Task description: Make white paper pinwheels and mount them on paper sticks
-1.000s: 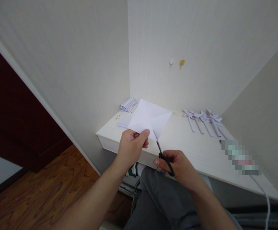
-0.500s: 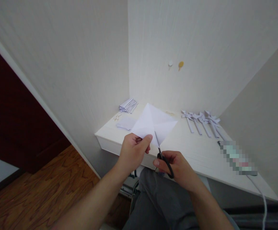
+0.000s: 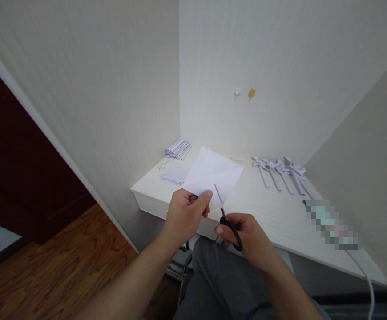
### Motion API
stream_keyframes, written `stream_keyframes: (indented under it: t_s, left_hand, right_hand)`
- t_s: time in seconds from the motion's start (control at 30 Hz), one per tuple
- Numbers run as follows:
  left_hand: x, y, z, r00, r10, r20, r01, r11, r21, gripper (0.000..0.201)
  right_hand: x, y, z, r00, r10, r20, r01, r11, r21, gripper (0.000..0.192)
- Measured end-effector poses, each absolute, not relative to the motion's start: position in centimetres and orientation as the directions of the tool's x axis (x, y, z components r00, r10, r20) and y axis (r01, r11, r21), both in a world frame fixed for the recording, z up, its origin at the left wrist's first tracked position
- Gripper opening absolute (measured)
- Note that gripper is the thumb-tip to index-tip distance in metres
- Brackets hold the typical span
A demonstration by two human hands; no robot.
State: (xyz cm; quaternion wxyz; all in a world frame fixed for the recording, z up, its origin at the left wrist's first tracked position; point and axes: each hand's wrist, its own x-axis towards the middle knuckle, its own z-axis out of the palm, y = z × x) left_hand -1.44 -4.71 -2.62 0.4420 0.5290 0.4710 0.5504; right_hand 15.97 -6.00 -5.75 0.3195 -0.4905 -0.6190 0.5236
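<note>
A square sheet of white paper is pinched at its near left edge by my left hand, thumb on top. My right hand grips black-handled scissors, thumb and fingers at the loops. One blade lies over the lower part of the sheet, pointing away from me; the other blade is hidden beneath the paper. The sheet is held above the front of a white desk.
A bundle of rolled paper sticks and a stack of paper squares lie at the left. Several paper pinwheels stand in a row at the right. A blurred-out phone-like device with a white cable rests near the right edge.
The paper has flattened and tilted slightly, its far corner shifting a little left and down. Both hands stay in nearly the same place, and the scissors are still at the sheet.
</note>
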Motion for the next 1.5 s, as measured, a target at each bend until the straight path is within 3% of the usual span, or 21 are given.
stream_keyframes:
  t_s: [1.5]
  left_hand:
    - [-1.46,-4.54,-2.77,-0.003,0.994,0.105,0.027,-0.105,0.994,0.041]
  right_hand:
    - [15.85,-5.94,-5.31,-0.272,0.955,-0.119,0.323,-0.026,-0.946,0.056]
